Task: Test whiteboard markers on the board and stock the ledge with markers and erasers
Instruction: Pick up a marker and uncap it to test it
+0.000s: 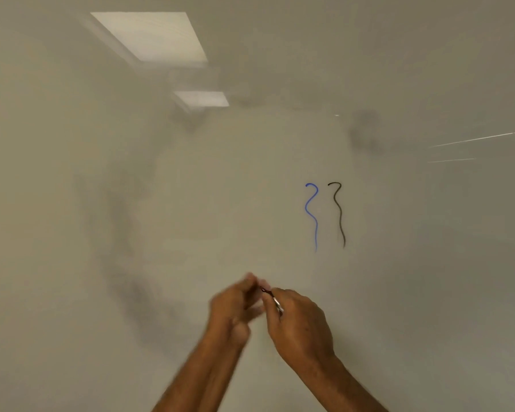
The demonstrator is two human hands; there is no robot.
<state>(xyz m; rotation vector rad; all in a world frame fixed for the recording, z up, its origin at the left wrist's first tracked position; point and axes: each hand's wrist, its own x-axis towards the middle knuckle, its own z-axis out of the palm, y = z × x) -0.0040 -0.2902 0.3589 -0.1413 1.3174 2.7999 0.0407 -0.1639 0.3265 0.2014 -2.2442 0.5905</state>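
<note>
A marker point(272, 298) was held in the right hand point(301, 325), whose fingers were closed around the barrel; only a short white part and a dark red end could be seen above the knuckles. The left hand point(235, 304) was brought against that end, its fingertips pinched together there. It was much blurred, so it could not be told if a cap was held between them or only touched.

The marker was judged to be light, stiff and smooth, a thing that can turn or slip in the fingers if it is held too loosely. It would best be taken at the middle of the barrel, with the thumb against two fingers, and the cap taken at its ribbed side and pulled straight along the axis. The tip was judged to be soft felt, so only light pressure on the board would be needed.

Both hands were kept in front of the lower middle of the board point(131, 263), apparently near it, though contact could not be told. Above and to the right of them, two wavy test lines were drawn, a blue line point(312, 215) and just beside it a black line point(339, 215), not touching. Grey smears and reflections of ceiling lights were seen on the upper part. The ledge was not in view.
</note>
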